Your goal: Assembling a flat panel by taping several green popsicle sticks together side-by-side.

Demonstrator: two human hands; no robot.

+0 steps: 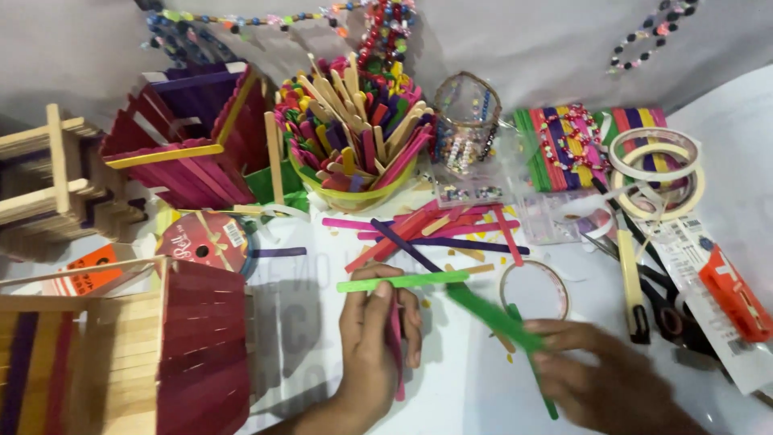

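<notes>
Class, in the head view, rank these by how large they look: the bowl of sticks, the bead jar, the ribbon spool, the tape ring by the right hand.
1. Bowl of sticks
2. Bead jar
3. Ribbon spool and tape ring: look alike, so unranked.

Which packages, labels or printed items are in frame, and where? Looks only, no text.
Ribbon spool: left of centre, round, red label with a small white barcode patch.
Orange card: far left, flat, orange and white, partly under the stick box.
Blister package: right edge, long white printed card with an orange-red tool on it.
White printed sheet: beneath the left hand, faint grey lettering.
</notes>
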